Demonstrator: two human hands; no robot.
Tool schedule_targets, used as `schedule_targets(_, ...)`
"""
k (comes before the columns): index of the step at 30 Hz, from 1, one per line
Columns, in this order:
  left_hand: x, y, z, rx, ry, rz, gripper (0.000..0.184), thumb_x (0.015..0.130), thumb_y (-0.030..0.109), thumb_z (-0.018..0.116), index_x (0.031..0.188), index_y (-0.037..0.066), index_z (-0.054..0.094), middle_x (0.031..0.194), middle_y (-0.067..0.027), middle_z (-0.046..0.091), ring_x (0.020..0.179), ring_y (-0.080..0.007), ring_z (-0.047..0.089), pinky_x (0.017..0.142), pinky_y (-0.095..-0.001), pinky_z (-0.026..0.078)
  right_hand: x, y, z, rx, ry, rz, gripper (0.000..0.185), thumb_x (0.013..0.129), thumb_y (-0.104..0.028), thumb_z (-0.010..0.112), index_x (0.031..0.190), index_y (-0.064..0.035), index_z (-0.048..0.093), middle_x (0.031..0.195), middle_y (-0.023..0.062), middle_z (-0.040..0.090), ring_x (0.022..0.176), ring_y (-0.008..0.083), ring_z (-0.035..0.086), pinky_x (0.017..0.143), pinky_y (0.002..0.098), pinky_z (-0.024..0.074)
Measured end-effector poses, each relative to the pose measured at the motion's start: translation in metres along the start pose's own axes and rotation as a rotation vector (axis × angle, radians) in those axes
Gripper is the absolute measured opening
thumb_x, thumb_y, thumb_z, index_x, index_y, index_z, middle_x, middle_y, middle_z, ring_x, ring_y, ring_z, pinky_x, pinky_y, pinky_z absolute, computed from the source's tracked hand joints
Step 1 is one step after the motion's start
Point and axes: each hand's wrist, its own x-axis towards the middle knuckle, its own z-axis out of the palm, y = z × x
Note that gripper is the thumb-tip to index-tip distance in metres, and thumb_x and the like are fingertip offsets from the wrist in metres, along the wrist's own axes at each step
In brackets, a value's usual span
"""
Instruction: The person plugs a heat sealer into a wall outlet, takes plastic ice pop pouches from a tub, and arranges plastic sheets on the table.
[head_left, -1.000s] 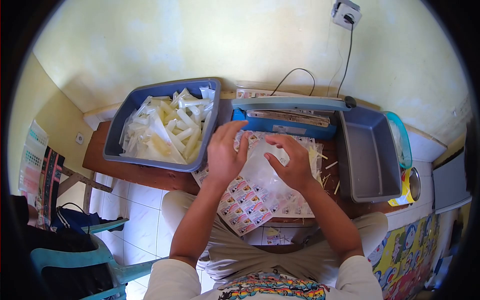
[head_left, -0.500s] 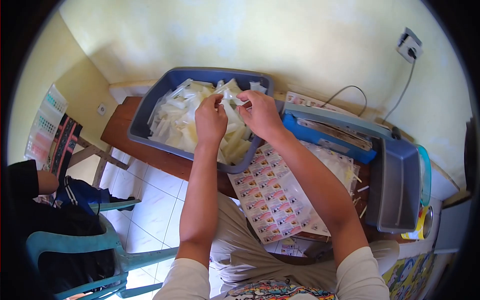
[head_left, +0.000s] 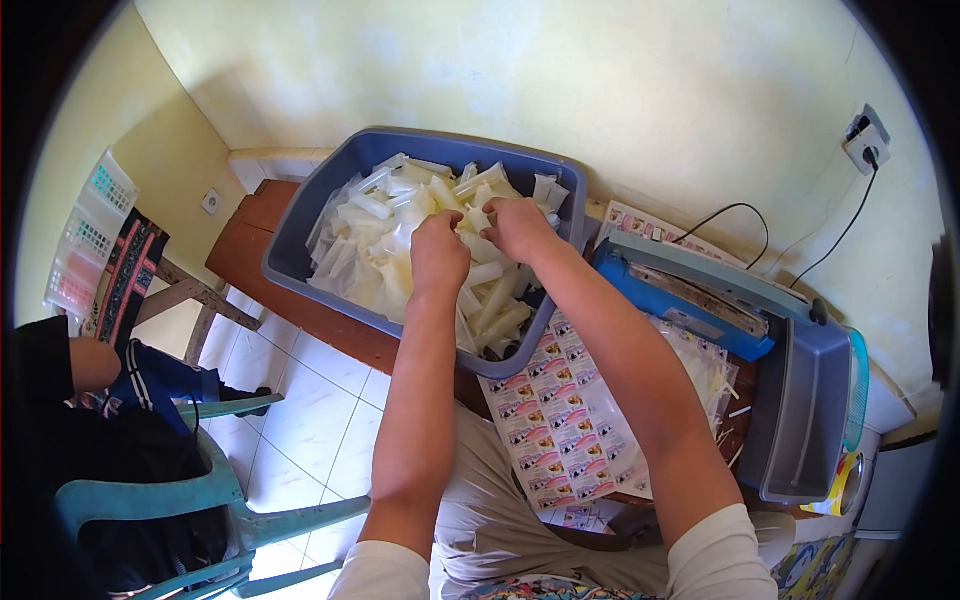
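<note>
Many clear plastic packets with pale yellow contents [head_left: 375,215] fill a grey-blue tub [head_left: 335,303] on the wooden bench. Over the packets, my left hand [head_left: 440,254] has its fingers curled closed. Close to its right, my right hand [head_left: 519,231] is also closed, fingers and thumb bent together above the packets. Whatever either hand grips is too small or hidden to name. A small gap separates the two hands. Right of the tub lie printed label sheets [head_left: 548,420], partly under my right forearm.
A blue sealing device [head_left: 690,300] with a grey arm stands right of the tub. Beyond it are an empty-looking grey tub [head_left: 815,400], a teal basket [head_left: 857,390] and a yellow tin [head_left: 848,485]. At left, a person sits beside a teal plastic chair [head_left: 150,495].
Both hands have moved left from above the label sheets to the packets in the tub, and their fingers have closed. The view has turned left.
</note>
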Motion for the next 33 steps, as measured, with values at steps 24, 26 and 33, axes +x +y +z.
schedule_targets(24,-0.039,0.067,-0.025,-0.546,-0.012,0.305,0.033,0.101,-0.01,0.058,0.127,0.002,0.074,0.113,-0.0134,0.079,0.1,-0.0206,0.076,0.088,-0.034,0.059,-0.082,-0.03,-0.083,0.198,0.369,-0.306,0.04,0.083,-0.007,0.08,0.12,0.0005,0.065,0.1,0.021,0.074,0.091,0.0399,0.075,0.082,0.0478,0.0593)
schedule_targets(26,-0.054,0.088,-0.023,-0.644,-0.016,0.371,0.032,0.1,-0.011,0.06,0.125,0.002,0.075,0.111,-0.0152,0.079,0.096,-0.0223,0.076,0.083,-0.0341,0.059,-0.111,-0.029,-0.104,0.216,0.443,-0.322,0.038,0.086,-0.007,0.083,0.118,0.001,0.064,0.094,0.0182,0.075,0.082,0.0303,0.079,0.072,0.04,0.0607)
schedule_targets(33,-0.125,0.14,0.008,-0.846,-0.225,0.502,0.039,0.092,-0.018,0.059,0.121,0.002,0.075,0.109,-0.0135,0.075,0.094,-0.0209,0.073,0.084,-0.0325,0.058,-0.236,-0.005,-0.142,0.316,0.47,-0.149,0.033,0.085,-0.003,0.081,0.111,-0.0017,0.06,0.094,0.0173,0.072,0.077,0.0325,0.075,0.07,0.0409,0.0598)
